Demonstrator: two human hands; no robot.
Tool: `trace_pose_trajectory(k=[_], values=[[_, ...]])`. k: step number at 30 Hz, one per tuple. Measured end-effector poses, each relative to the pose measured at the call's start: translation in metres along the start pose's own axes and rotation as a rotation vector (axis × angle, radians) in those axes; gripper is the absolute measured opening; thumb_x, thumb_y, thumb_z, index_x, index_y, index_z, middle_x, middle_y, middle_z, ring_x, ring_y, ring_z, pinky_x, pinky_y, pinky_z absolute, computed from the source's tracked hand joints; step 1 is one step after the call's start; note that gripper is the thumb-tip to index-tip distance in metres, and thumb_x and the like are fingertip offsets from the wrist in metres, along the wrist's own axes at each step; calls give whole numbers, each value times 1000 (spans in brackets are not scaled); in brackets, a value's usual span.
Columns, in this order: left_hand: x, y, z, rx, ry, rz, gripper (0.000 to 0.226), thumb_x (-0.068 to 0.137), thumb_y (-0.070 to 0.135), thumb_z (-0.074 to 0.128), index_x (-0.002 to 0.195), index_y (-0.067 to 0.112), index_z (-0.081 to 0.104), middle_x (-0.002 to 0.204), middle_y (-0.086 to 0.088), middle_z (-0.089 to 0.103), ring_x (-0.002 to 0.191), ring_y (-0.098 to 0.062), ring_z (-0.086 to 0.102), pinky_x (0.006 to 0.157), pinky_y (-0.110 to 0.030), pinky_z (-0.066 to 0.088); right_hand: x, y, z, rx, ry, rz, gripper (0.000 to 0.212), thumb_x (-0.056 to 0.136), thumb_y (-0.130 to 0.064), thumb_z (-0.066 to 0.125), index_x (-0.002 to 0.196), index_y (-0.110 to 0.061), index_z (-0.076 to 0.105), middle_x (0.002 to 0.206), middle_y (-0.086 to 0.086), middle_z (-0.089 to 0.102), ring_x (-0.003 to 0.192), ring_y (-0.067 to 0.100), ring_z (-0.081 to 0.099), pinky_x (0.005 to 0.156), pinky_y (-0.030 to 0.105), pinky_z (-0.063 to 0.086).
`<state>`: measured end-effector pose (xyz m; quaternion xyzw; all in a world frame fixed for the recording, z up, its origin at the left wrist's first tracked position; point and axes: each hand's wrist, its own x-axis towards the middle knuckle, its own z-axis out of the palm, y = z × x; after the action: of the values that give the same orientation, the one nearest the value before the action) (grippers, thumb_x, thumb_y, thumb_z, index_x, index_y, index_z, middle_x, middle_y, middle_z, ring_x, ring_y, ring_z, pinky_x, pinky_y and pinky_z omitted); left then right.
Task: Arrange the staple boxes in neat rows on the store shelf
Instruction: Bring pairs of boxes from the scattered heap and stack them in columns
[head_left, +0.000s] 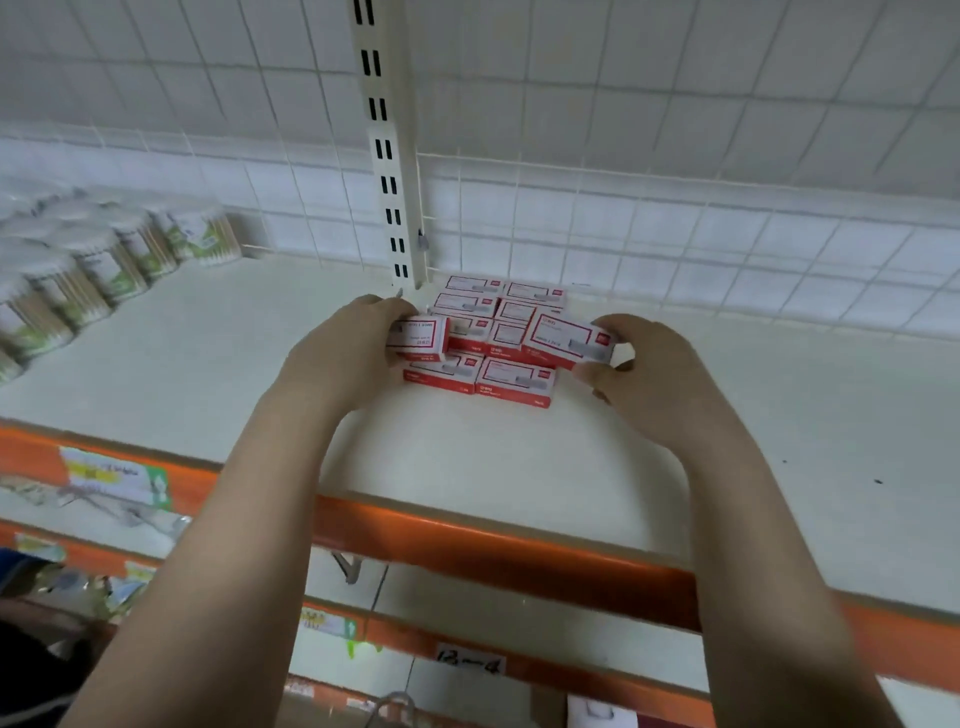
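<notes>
Several red-and-white staple boxes (498, 312) lie in two columns on the white shelf (519, 467), running from the back wall toward me. My left hand (343, 353) grips one staple box (420, 338) at the left side of the group, raised a little above the row. My right hand (639, 374) pinches another staple box (569, 340) by its right end, tilted over the right column. Two boxes at the front (478, 376) lie flat side by side.
Clear tubs of cotton swabs (78, 270) stand in rows at the shelf's left. A slotted upright post (387, 156) rises behind the boxes against the wire grid back. The orange shelf edge (493, 551) runs across the front, with lower shelves and price tags below.
</notes>
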<state>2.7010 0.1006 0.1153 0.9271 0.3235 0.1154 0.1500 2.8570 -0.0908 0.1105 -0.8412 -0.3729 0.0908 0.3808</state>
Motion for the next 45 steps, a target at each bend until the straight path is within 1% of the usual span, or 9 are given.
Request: trace_pose_trajectory(k=[3,11,17,26,30,32,35,40,45], values=[[6,-7,-1,-6,-57,54,41,87,15,57,127,23,51,116,-2,52,108,-23,53,90,-38,44,0,-5,12,10,-19,54,31,84,-17,58,113,-26,59,112,6,56,81,22,62,65,24,40],[16,-11,6,-3,-139,116,45,90,12,51,132,26,46,121,1,50,114,-20,49,94,-37,43,-1,-18,21,-56,-85,93,32,84,-20,60,115,-24,61,110,4,57,82,18,57,77,25,41],[15,-9,5,-71,-207,86,45,90,12,53,134,23,44,130,-3,51,119,-21,49,98,-35,41,-2,-23,25,-61,-119,92,35,84,-10,59,117,-21,63,105,2,62,70,8,54,66,18,40],[12,-4,1,-211,-197,19,56,88,13,56,138,29,38,127,-4,53,101,-19,51,80,-27,39,-4,-28,29,-71,-98,136,30,85,-8,57,111,-20,65,77,-18,57,68,-2,54,51,2,37],[9,-2,1,-224,-162,-18,50,86,12,60,133,15,43,130,-7,52,111,-23,54,83,-32,41,-10,-30,29,-78,-22,188,38,86,-14,61,123,-15,56,92,-7,55,86,11,49,57,13,32],[10,1,0,-199,-142,-33,49,86,11,61,132,8,44,131,-11,51,109,-24,54,87,-35,43,-11,-31,29,-72,21,210,39,85,-15,61,123,-11,54,106,3,62,92,17,53,68,20,34],[11,5,0,-162,-152,0,50,87,13,60,134,11,43,131,-8,52,117,-23,51,90,-33,42,-11,-34,32,-83,59,234,36,84,-13,60,120,-9,55,110,8,65,101,22,57,71,25,38],[12,6,4,-167,-171,45,49,88,15,57,135,19,42,125,-1,57,111,-20,53,82,-26,40,-12,-37,34,-95,63,240,34,85,-9,57,119,-8,57,108,6,67,98,23,61,78,29,45],[14,5,7,-123,-209,84,59,91,15,52,144,25,28,126,-2,55,110,-21,49,81,-24,36,-8,-36,39,-127,23,203,38,83,-12,54,119,-23,61,108,-1,69,97,18,63,82,29,51]])
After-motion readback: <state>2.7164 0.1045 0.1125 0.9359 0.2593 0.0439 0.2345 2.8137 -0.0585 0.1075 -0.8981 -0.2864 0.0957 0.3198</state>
